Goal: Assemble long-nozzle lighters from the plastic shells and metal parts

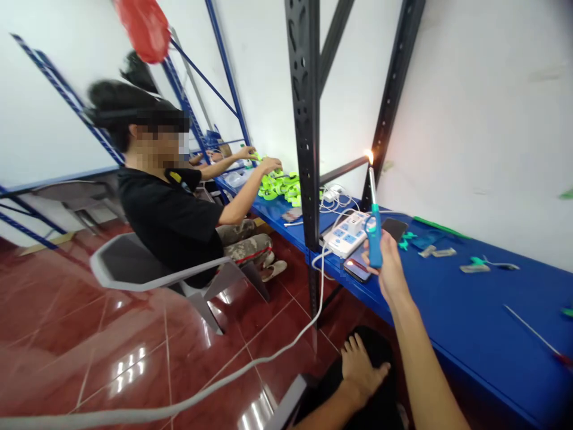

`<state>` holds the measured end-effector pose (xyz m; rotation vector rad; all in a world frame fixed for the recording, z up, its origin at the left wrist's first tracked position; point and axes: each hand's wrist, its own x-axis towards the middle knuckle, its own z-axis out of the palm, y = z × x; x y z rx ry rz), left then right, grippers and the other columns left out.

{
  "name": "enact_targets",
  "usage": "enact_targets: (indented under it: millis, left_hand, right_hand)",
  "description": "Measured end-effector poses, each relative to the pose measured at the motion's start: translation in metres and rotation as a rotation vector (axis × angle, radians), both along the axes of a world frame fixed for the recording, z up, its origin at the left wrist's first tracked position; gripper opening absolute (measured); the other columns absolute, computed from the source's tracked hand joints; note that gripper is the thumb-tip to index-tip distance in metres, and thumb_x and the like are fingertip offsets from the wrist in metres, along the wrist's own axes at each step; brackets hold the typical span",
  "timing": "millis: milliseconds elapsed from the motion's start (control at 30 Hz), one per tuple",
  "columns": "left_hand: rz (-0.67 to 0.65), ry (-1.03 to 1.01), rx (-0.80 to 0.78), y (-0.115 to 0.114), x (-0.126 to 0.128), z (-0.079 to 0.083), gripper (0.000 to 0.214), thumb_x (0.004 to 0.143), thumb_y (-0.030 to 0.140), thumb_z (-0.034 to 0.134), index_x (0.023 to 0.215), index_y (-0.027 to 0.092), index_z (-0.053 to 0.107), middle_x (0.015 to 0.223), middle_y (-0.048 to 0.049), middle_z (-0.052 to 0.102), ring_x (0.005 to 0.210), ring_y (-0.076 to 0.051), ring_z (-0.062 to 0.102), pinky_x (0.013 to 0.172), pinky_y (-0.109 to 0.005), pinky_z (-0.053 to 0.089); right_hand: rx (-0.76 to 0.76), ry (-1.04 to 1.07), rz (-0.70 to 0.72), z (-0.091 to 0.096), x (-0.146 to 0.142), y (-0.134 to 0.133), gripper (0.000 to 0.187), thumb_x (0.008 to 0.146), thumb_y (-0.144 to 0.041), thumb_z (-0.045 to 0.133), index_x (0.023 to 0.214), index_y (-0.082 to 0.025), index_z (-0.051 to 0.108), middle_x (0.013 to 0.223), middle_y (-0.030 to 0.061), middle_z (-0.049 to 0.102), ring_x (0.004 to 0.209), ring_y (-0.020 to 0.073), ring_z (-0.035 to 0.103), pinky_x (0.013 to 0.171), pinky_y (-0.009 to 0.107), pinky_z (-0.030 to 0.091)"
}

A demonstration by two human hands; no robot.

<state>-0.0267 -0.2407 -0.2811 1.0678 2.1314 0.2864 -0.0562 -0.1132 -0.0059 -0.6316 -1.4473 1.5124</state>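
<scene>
My right hand [388, 263] is wrapped round the blue handle of a long-necked lighter [373, 224], held upright over the blue table [470, 310]. A small flame burns at the lighter's tip. My left hand [360, 371] rests flat on my black-clad knee below the table edge, fingers spread, holding nothing. A phone [358, 270] lies on the table just left of my right hand, next to a white power strip [347, 234].
A seated person in a black shirt [170, 221] at the left handles a pile of bright green parts [280, 186]. A black rack post [308, 149] stands at the table edge. A white cable [250, 364] trails across the red tiled floor. Small teal parts [477, 263] lie on the table.
</scene>
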Motion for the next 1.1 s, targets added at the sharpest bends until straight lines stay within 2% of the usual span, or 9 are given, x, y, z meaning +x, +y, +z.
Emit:
enact_targets:
  millis: [100, 200, 400, 467, 533, 633, 733, 967, 1100]
  left_hand:
    - [0.013, -0.059, -0.019, 0.005, -0.003, -0.011, 0.136, 0.080, 0.092, 0.052, 0.178, 0.005, 0.014, 0.183, -0.0263, 0.018, 0.170, -0.048, 0.021, 0.138, -0.062, 0.024]
    - [0.031, -0.075, -0.030, 0.007, -0.009, -0.012, 0.132, 0.079, 0.092, 0.050, 0.179, 0.014, 0.013, 0.184, -0.0230, 0.017, 0.170, -0.046, 0.019, 0.139, -0.060, 0.023]
    - [0.043, -0.047, 0.010, 0.005, -0.013, -0.005, 0.135, 0.081, 0.089, 0.048, 0.176, -0.002, 0.016, 0.181, -0.0307, 0.021, 0.168, -0.051, 0.024, 0.136, -0.067, 0.022]
    - [0.044, 0.009, -0.002, 0.005, -0.012, -0.002, 0.130, 0.085, 0.086, 0.048, 0.175, -0.004, 0.019, 0.180, -0.0319, 0.024, 0.166, -0.053, 0.028, 0.134, -0.068, 0.025]
    - [0.040, 0.070, -0.022, 0.008, -0.010, 0.001, 0.125, 0.089, 0.082, 0.051, 0.174, -0.006, 0.023, 0.178, -0.0329, 0.029, 0.164, -0.051, 0.034, 0.133, -0.062, 0.031]
    - [0.017, 0.153, -0.030, 0.014, -0.004, 0.004, 0.116, 0.094, 0.076, 0.054, 0.173, -0.005, 0.028, 0.175, -0.0330, 0.037, 0.160, -0.048, 0.042, 0.129, -0.055, 0.038]
    - [-0.012, 0.225, -0.018, 0.018, 0.006, 0.002, 0.111, 0.096, 0.074, 0.056, 0.171, -0.004, 0.033, 0.169, -0.0341, 0.045, 0.153, -0.047, 0.051, 0.124, -0.053, 0.043]
    - [-0.062, 0.305, -0.001, 0.019, 0.005, -0.010, 0.105, 0.100, 0.074, 0.050, 0.168, -0.005, 0.036, 0.162, -0.0372, 0.051, 0.146, -0.047, 0.056, 0.116, -0.051, 0.048]
    - [-0.057, 0.329, 0.001, 0.019, -0.003, -0.015, 0.108, 0.099, 0.076, 0.050, 0.167, -0.008, 0.036, 0.159, -0.0387, 0.052, 0.143, -0.046, 0.059, 0.112, -0.049, 0.051]
  right_hand:
    - [-0.092, 0.060, -0.026, -0.003, 0.003, 0.001, 0.071, 0.091, -0.084, 0.068, 0.136, -0.031, 0.059, 0.102, 0.0040, 0.069, 0.058, 0.0134, 0.056, 0.040, 0.023, 0.029]
    - [-0.083, 0.118, -0.015, -0.002, 0.007, -0.002, 0.066, 0.090, -0.081, 0.072, 0.132, -0.031, 0.063, 0.100, 0.0046, 0.069, 0.059, 0.0146, 0.057, 0.039, 0.023, 0.027]
    - [-0.096, 0.154, -0.088, -0.007, 0.026, -0.008, 0.054, 0.081, -0.066, 0.089, 0.111, -0.029, 0.064, 0.090, -0.0006, 0.066, 0.052, 0.0108, 0.052, 0.038, 0.022, 0.030]
    - [-0.071, 0.139, -0.099, -0.013, 0.035, -0.006, 0.052, 0.080, -0.065, 0.090, 0.103, -0.027, 0.065, 0.088, -0.0009, 0.067, 0.052, 0.0108, 0.053, 0.039, 0.023, 0.035]
    - [-0.019, 0.123, -0.116, -0.019, 0.045, -0.004, 0.049, 0.084, -0.067, 0.085, 0.100, -0.025, 0.066, 0.090, 0.0009, 0.069, 0.057, 0.0130, 0.058, 0.045, 0.026, 0.045]
    - [0.039, 0.117, -0.194, -0.027, 0.066, -0.004, 0.046, 0.089, -0.066, 0.080, 0.105, -0.025, 0.067, 0.096, 0.0031, 0.073, 0.068, 0.0166, 0.067, 0.062, 0.032, 0.059]
    - [0.031, 0.073, -0.241, -0.030, 0.091, -0.012, 0.044, 0.091, -0.062, 0.079, 0.112, -0.026, 0.067, 0.104, 0.0034, 0.073, 0.074, 0.0174, 0.068, 0.070, 0.035, 0.062]
    - [-0.084, 0.124, -0.277, -0.039, 0.115, -0.021, 0.030, 0.094, -0.053, 0.072, 0.098, -0.026, 0.061, 0.083, -0.0022, 0.065, 0.057, 0.0126, 0.053, 0.050, 0.027, 0.051]
    - [-0.101, 0.138, -0.261, -0.037, 0.116, -0.024, 0.035, 0.095, -0.057, 0.071, 0.089, -0.026, 0.056, 0.074, -0.0047, 0.058, 0.053, 0.0112, 0.048, 0.048, 0.025, 0.046]
